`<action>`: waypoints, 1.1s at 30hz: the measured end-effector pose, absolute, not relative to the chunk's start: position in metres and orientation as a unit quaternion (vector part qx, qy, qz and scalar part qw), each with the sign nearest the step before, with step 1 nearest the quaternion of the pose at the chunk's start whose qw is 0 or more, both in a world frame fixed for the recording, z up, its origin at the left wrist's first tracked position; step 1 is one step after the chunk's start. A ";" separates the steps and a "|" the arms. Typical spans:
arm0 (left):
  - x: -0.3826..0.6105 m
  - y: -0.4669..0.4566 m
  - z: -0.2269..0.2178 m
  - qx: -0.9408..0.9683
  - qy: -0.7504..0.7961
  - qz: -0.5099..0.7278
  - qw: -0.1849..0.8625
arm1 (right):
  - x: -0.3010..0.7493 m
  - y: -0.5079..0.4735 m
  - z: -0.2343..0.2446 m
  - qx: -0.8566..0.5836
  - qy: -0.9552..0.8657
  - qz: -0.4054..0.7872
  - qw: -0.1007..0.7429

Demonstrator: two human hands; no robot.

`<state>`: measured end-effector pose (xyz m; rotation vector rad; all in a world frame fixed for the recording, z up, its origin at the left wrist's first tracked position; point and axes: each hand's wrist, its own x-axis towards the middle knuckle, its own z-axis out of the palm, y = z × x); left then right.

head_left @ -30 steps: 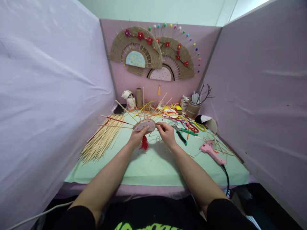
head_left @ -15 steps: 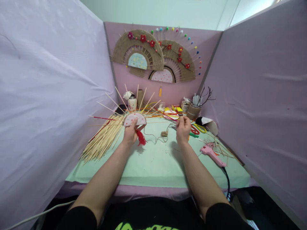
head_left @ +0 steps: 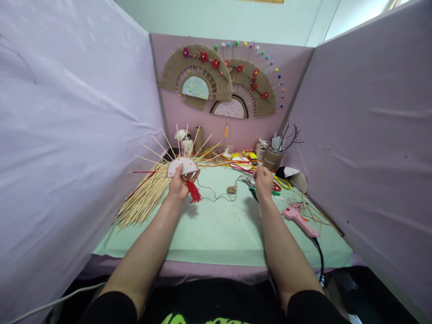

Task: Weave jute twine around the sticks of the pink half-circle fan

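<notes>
- The left hand is gripping the dotted half-round piece, thumb on its face, at about eleven o'clock from the middle of the green tablecloth.
- Thin sticks are radiating from that piece, from nine o'clock round past twelve to about two.
- A red tassel is hanging at its five o'clock.
- The right hand is keeping its fingers curled narrow at two o'clock; whether it is holding anything, I cannot tell.
- A small twine bundle is lying between the hands, its strand trailing towards the piece.
- Pliers are lying just beside the right hand, at its nine o'clock.
- A pink glue gun is resting at three o'clock.
</notes>
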<state>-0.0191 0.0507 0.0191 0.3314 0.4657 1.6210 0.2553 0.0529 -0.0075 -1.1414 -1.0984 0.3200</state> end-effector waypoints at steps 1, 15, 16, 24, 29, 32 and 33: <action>-0.018 0.049 0.019 0.150 0.205 0.707 0.660 | 0.247 0.052 -0.010 -0.502 -0.544 0.137 0.658; -0.001 0.033 0.014 0.259 0.189 0.599 0.734 | 0.151 0.019 -0.031 -0.299 -0.663 0.513 0.456; -0.002 0.034 0.014 0.257 0.184 0.604 0.731 | 0.151 0.018 -0.030 -0.317 -0.653 0.506 0.466; -0.008 0.040 0.010 0.207 0.184 0.656 0.702 | 0.157 0.016 -0.024 -0.381 -0.684 0.348 0.515; -0.005 0.036 0.009 0.214 0.187 0.658 0.697 | 0.153 0.018 -0.033 -0.366 -0.739 0.295 0.483; -0.004 0.036 0.007 0.219 0.189 0.664 0.689 | 0.154 0.020 -0.036 -0.356 -0.754 0.268 0.482; -0.004 0.036 0.007 0.219 0.189 0.667 0.687 | 0.155 0.020 -0.036 -0.356 -0.756 0.260 0.484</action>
